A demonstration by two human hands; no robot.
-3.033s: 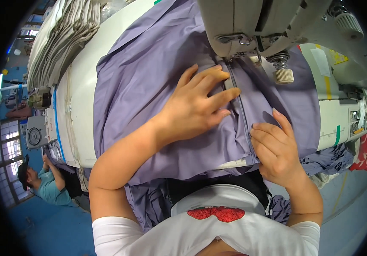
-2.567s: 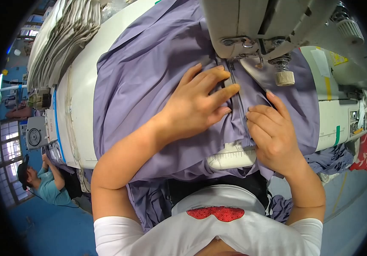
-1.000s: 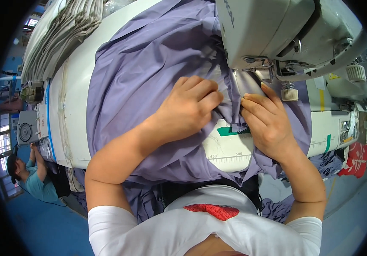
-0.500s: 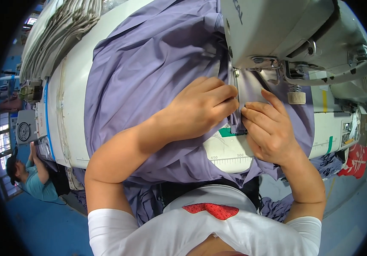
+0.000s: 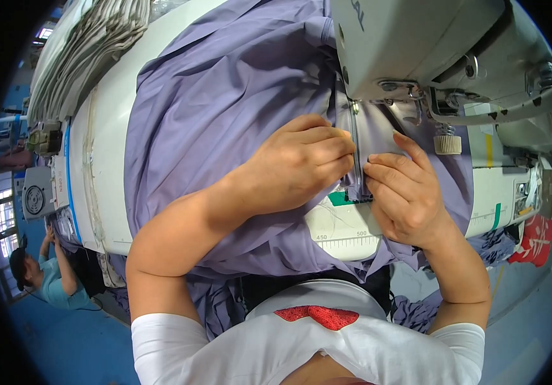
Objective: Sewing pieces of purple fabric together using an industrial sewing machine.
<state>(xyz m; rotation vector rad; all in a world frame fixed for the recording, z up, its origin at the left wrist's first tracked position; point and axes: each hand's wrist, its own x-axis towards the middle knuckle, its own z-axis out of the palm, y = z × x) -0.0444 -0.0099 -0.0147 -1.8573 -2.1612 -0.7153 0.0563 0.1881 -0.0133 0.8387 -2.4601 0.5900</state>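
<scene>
A purple garment [image 5: 212,122] lies spread over the sewing machine bed, its folds running under the machine head [image 5: 411,45]. A narrow dark strip that looks like a zipper [image 5: 355,138] runs toward me from beneath the presser foot. To its left, my left hand [image 5: 301,160] is closed, pinching the cloth edge beside the strip; the fingertips are partly hidden. On the other side my right hand [image 5: 407,196] has its fingers bent together on the cloth at the strip's right edge, with one finger stretched away. The needle point cannot be made out.
A stack of pale cloth pieces [image 5: 90,58] sits at the far left of the white table [image 5: 112,141]. A ruler scale [image 5: 346,242] marks the near edge. Purple cloth hangs toward my lap. Another person [image 5: 51,273] is at the left, beyond the table.
My left hand has shifted very slightly left along the strip's edge. My right hand stays almost in place. At the left, the other person's arms and body have moved a little.
</scene>
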